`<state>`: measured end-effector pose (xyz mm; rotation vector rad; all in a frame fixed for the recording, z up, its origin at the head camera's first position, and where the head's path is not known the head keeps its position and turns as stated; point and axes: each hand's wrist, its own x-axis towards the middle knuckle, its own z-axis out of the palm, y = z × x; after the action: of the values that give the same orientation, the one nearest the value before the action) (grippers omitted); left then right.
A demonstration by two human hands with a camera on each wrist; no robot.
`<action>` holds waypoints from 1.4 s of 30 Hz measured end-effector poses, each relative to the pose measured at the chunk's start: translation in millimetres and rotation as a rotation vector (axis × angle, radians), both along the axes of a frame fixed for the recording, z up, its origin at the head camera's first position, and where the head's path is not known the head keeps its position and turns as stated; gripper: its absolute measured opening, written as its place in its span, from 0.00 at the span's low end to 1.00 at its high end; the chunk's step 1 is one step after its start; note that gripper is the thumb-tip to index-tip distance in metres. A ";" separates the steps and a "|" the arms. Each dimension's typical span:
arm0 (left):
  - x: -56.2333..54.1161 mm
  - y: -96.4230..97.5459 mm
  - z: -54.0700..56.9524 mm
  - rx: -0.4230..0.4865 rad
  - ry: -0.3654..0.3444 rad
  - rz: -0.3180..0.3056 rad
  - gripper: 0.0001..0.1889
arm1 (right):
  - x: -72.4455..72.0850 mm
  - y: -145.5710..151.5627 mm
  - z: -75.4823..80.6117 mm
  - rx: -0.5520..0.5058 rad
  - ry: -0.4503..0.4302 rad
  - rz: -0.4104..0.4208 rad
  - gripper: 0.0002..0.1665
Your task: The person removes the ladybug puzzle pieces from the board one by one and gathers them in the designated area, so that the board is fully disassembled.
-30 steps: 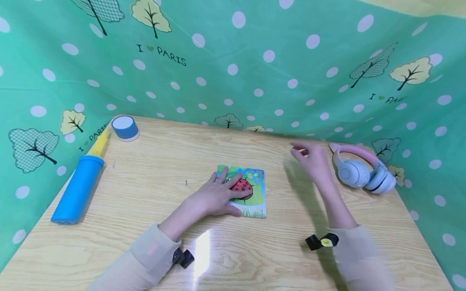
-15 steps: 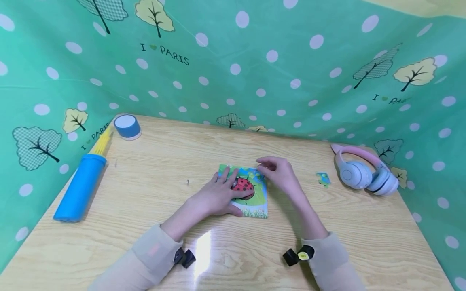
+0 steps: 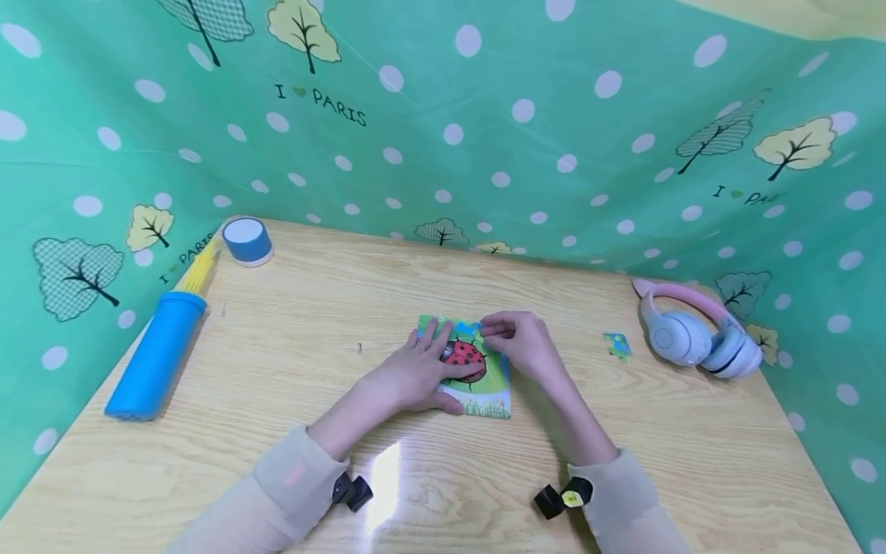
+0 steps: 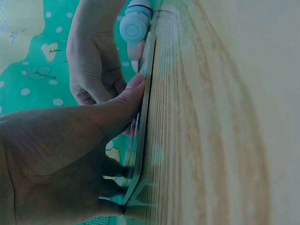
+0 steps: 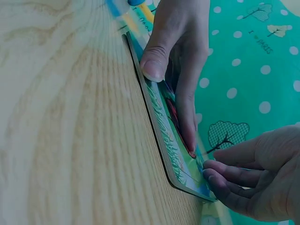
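Observation:
A flat ladybug jigsaw puzzle (image 3: 494, 405) lies on the table in front of the person. The left hand (image 3: 408, 377) rests on its left part with spread fingers, covering some of the picture. At the puzzle's upper right corner is the right hand (image 3: 522, 342), its fingers bent and the fingertips at the board's edge. In the right wrist view the right hand (image 5: 258, 178) has thumb and fingertips close together beside that corner; whether they pinch a piece is hidden. One loose puzzle piece (image 3: 617, 345), blue and green, lies on the table to the right.
Pink and blue headphones (image 3: 699, 335) lie at the right edge of the table (image 3: 332, 285). On the left lies a blue hand pump (image 3: 158, 358) with a yellow nozzle, and a blue-and-white round container (image 3: 247, 241) stands behind it. A patterned green cloth (image 3: 415, 115) hangs around the back.
The right hand has moved left from near the headphones to the puzzle's upper right corner. The loose piece at the right, under the arm before, is in sight. The left hand stays put.

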<state>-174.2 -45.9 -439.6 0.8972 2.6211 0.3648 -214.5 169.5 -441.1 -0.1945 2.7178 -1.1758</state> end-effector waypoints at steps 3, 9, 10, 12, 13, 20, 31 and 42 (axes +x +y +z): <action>0.0 0.5 0.7 -0.001 0.002 -0.001 0.35 | 0.9 -0.8 0.2 0.009 -0.006 -0.007 0.16; -0.5 1.1 0.2 -0.007 0.005 0.013 0.36 | 1.7 -4.2 -0.5 0.009 -0.004 -0.013 0.16; -0.6 1.2 0.1 -0.009 0.005 0.013 0.36 | 1.8 -4.6 -1.2 0.013 0.003 -0.012 0.16; -0.9 1.5 0.1 -0.016 0.009 0.010 0.36 | 2.1 -5.2 -2.8 0.024 0.019 -0.014 0.16; -1.0 1.4 0.1 -0.019 0.011 0.009 0.36 | 2.3 -5.5 -3.7 0.030 0.025 -0.018 0.16; -1.4 1.1 1.0 -0.051 0.031 -0.001 0.36 | 1.7 -7.9 -9.1 0.061 0.051 -0.040 0.15; -1.7 0.8 1.0 -0.065 0.041 -0.004 0.36 | 3.8 -10.6 -10.6 0.143 0.124 -0.031 0.08; -1.1 1.5 1.8 -0.066 0.032 -0.010 0.36 | 2.6 -9.9 -12.9 0.147 0.094 -0.030 0.07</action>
<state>-175.3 -44.4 -437.8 0.9014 2.6399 0.2625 -211.9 159.7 -454.0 -0.1943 2.8840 -0.9922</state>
